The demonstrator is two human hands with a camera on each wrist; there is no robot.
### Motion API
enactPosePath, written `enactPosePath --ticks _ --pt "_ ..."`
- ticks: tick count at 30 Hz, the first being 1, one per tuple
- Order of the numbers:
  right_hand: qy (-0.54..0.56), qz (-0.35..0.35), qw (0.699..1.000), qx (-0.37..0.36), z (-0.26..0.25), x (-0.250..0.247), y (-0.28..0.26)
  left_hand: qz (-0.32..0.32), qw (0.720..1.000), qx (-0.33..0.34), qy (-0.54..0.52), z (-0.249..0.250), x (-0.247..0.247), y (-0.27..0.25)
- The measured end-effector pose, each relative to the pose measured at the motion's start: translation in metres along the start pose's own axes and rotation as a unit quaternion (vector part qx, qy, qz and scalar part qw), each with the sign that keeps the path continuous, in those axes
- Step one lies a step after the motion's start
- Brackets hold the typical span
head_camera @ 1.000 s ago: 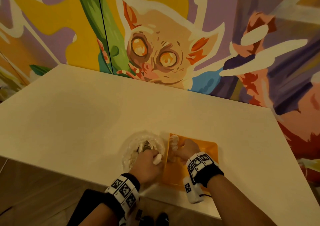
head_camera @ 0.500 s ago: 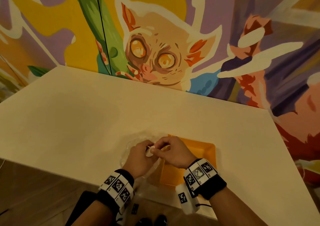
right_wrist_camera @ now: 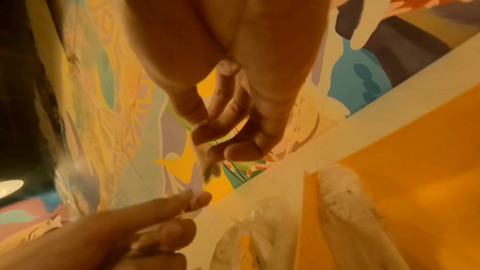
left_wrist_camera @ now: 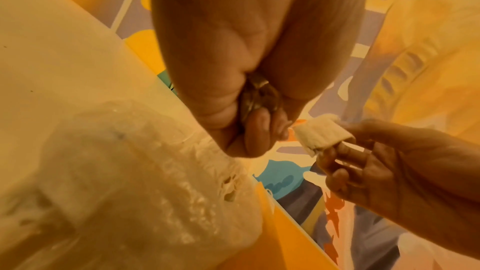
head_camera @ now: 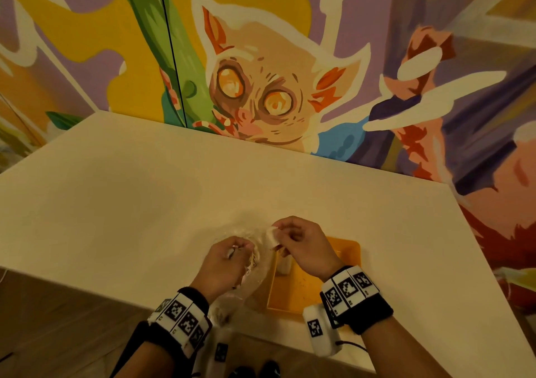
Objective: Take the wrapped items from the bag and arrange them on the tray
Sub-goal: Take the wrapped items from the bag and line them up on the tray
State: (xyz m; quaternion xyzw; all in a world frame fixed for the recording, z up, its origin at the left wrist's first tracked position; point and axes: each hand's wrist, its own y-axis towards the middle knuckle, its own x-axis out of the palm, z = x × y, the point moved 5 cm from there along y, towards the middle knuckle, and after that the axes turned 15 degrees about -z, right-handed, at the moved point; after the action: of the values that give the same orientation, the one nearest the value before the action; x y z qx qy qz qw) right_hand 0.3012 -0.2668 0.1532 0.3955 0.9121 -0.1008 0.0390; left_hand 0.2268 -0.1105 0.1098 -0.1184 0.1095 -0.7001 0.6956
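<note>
Above a pale bench (head_camera: 116, 203), the right hand (head_camera: 301, 247) is pinching a small white wrapped item (head_camera: 272, 236) at its fingertips, just over the clear bag (head_camera: 240, 226). The left hand (head_camera: 229, 264) is gripping the bag's gathered plastic. Another wrapped item (head_camera: 284, 266) is lying on the orange tray (head_camera: 345, 250) beside the bag.

Left hand (head_camera: 224, 261) and right hand (head_camera: 304, 247) both showing bare, no gloves or rings.

Each wrist wearing black band (head_camera: 368, 313) carrying row of white tiles (head_camera: 349, 287) printed with black square code patterns; same tiles showing on left wrist (head_camera: 181, 316).

White box (head_camera: 317, 329) with one black code mark hanging under right wrist, thin black cable (head_camera: 352, 345) trailing from it.

Dark sleeve (head_camera: 136, 345) covering left forearm; right forearm showing bare.
</note>
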Motion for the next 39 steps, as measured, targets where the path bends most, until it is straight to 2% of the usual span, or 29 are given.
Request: enactPosePath --ticks 3,7,11,17,21,26,29,34,39 --pt "-0.073 -0.025 0.997 -0.012 -0.003 -0.002 -0.001 0.007 0.998 0.035 -0.045 0.010 -0.001 -0.002" --pt "-0.157 -0.059 0.986 -0.027 -0.004 -0.001 0.000 -0.014 0.995 0.087 0.056 0.027 0.002 -0.004" --pt "-0.145 -0.032 0.988 -0.033 0.000 -0.004 0.001 0.010 0.991 0.090 0.102 0.027 0.003 0.000" --pt "-0.092 -0.023 0.996 0.000 0.011 -0.001 -0.005 0.013 0.991 0.105 0.077 0.029 0.008 -0.001" --pt "-0.117 -0.025 0.993 0.014 0.024 -0.004 -0.004 0.015 0.994 0.097 0.043 0.029 0.009 0.000" --pt "-0.103 -0.007 0.994 0.043 0.033 -0.013 -0.003 0.048 0.994 0.066 0.079 0.019 0.006 0.007" --pt "-0.139 0.028 0.986 0.082 0.049 -0.027 -0.003 0.034 0.988 0.037 0.144 0.011 0.007 0.008" --pt "-0.181 0.027 0.968 0.174 0.072 -0.040 -0.008 -0.018 0.952 -0.013 0.305 0.002 0.019 0.006" --pt "-0.232 -0.002 0.943 0.238 0.082 -0.035 -0.007 -0.030 0.921 -0.033 0.386 -0.003 0.037 0.005"
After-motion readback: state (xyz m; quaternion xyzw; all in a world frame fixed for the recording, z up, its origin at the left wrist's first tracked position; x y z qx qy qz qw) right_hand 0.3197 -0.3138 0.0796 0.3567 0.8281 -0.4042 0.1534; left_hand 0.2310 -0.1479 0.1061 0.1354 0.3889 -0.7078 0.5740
